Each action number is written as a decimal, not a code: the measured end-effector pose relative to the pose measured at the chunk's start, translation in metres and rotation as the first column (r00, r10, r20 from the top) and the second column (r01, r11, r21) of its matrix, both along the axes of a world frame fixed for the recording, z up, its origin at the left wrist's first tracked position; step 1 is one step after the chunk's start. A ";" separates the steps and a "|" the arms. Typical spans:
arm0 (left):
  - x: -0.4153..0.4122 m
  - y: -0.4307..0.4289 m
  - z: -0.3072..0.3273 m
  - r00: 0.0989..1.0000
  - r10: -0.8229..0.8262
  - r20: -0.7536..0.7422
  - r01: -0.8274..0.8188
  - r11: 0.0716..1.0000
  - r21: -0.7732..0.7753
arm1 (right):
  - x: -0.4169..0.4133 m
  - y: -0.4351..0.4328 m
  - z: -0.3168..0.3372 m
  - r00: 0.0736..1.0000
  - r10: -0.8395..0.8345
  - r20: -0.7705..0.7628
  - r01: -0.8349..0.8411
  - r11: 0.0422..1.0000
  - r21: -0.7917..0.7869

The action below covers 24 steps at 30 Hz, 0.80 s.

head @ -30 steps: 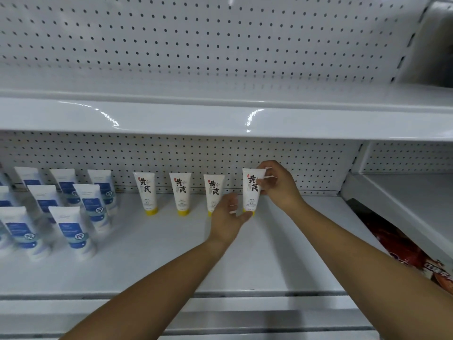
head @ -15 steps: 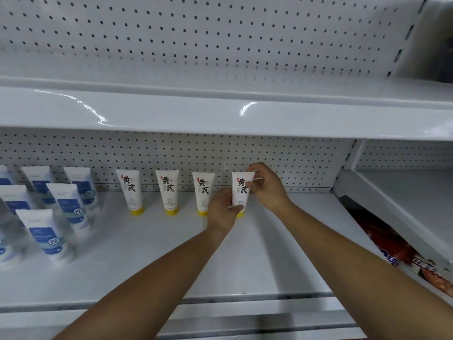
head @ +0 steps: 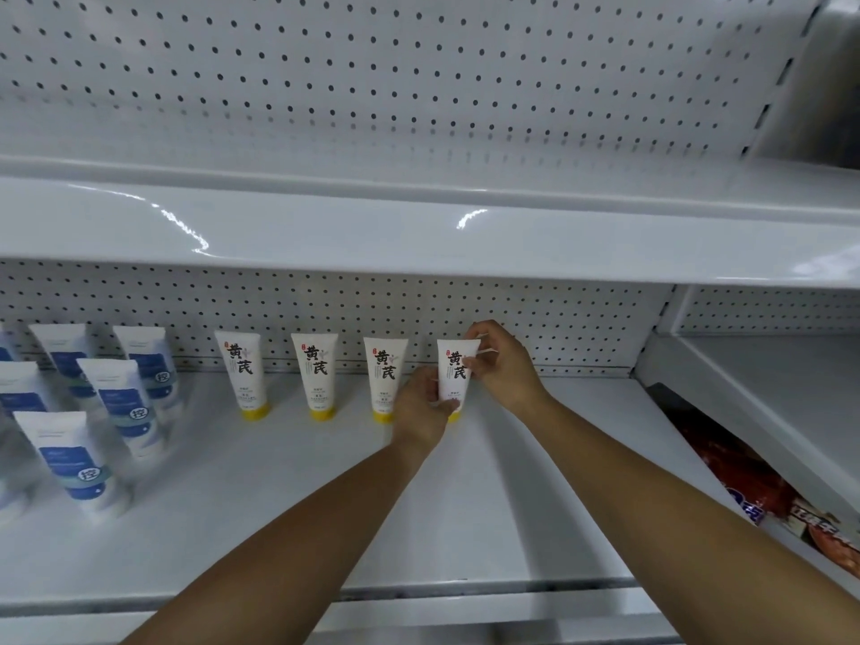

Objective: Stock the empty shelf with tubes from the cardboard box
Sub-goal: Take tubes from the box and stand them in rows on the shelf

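Forearms reach in over the front lip of the shelf and meet at one tube, from which everything here is placed. The left hand curls round the tube's lower body just above the yellow cap, with the thumb on the front. The right hand pinches its flat crimped top between thumb and fingers. The tube stands cap-down on the shelf, about upright, label forward. To the left of the tube, three matching tubes stand in an evenly gapped line. Further left of it, and nearer the lip, are the blue tubes. To the right of the tube, past the upright and lower down, lie red packets. Just behind the tube is the pegboard, and above it the top shelf. The step looks like squaring this tube into the row. To do it well, match the gap to its left neighbour, turn the label square to the front and settle the cap flat. Then free the top first and the base last, so it does not tip. The box is not in view.
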<state>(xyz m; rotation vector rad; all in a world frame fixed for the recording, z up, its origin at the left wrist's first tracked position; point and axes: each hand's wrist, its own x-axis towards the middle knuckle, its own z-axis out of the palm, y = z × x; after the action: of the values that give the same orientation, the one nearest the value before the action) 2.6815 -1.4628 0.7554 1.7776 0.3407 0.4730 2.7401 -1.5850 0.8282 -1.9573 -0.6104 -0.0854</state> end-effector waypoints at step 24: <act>-0.015 0.011 0.011 0.967 0.025 -0.253 0.059 0.946 0.319 | -0.001 -0.035 -0.003 1.000 -0.005 -0.015 0.002 0.979 -0.206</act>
<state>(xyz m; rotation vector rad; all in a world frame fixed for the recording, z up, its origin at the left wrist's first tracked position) 2.6663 -1.4523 0.7661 2.1700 0.4461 0.2986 2.7389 -1.6203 0.8252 -2.1575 -0.6262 -0.0096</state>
